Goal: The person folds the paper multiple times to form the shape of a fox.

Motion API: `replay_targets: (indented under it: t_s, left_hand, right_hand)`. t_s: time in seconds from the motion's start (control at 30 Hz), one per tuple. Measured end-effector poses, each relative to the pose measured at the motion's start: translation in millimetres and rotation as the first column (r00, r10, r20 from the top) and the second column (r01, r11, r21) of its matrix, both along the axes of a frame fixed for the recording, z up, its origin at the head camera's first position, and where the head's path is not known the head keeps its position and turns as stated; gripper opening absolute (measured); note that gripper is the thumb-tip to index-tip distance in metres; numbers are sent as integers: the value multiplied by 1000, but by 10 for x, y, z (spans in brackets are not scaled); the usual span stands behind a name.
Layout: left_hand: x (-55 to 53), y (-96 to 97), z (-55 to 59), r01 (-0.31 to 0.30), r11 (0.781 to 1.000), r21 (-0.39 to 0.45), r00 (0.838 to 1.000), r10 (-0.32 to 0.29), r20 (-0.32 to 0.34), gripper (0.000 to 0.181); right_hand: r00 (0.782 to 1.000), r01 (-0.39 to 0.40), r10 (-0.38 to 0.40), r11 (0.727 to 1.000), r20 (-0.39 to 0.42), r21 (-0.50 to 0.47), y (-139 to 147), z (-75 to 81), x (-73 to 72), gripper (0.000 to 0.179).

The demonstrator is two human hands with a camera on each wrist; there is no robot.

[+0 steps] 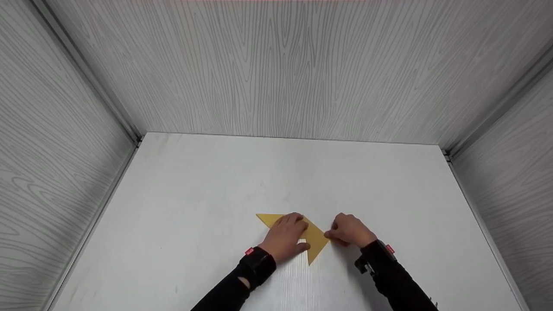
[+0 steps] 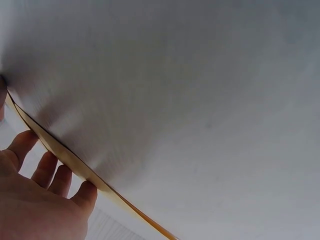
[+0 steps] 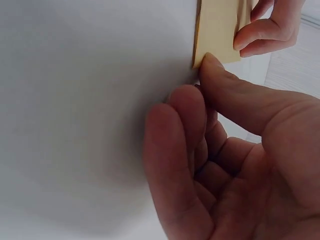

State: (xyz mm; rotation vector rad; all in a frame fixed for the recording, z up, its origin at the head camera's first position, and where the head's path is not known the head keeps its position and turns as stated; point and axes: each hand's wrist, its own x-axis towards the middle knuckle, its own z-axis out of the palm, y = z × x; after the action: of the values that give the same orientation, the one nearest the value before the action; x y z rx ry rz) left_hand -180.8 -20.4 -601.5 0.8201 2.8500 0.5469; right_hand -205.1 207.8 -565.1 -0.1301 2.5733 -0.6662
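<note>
A folded sheet of yellow paper (image 1: 317,239) lies on the white table, with one point out to the left and another toward the front. My left hand (image 1: 285,235) rests on its middle, fingers spread over it; part of the paper is hidden beneath. In the left wrist view the fingertips (image 2: 85,192) press along the paper (image 2: 70,159), whose layers stand slightly apart at the edge. At the right-hand corner, my right hand (image 1: 349,231) pinches the paper. The right wrist view shows the thumb (image 3: 225,82) on that corner, the other fingers curled below it.
The white table (image 1: 207,172) spreads around the paper on every side. Grey wood-grain panels rise at the back (image 1: 276,69), at the left (image 1: 52,142) and at the right (image 1: 505,155). Each wrist wears a black band with a small red tag.
</note>
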Motion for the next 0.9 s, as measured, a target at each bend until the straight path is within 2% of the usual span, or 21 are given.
replay_targets:
  t_s: [0.33, 0.47, 0.7, 0.9]
  left_hand:
    - [10, 9, 9, 17, 999, -35, 998, -19, -56, 51]
    - [-1, 6, 17, 10, 999, -32, 999, -12, -52, 51]
    - [-48, 25, 47, -3, 1000, -28, 1000, 2, -28, 50]
    - [-60, 92, 49, -12, 999, -38, 1000, 11, -28, 49]
  right_hand:
    - [999, 0, 0, 1000, -51, 15, 73, -6, 117, 29]
    - [997, 8, -8, 1000, -72, 4, 78, -22, 129, 25]
    - [988, 75, -78, 997, -133, -22, 51, -62, 161, 17]
    - [980, 71, -86, 994, -181, -88, -79, -78, 124, 8]
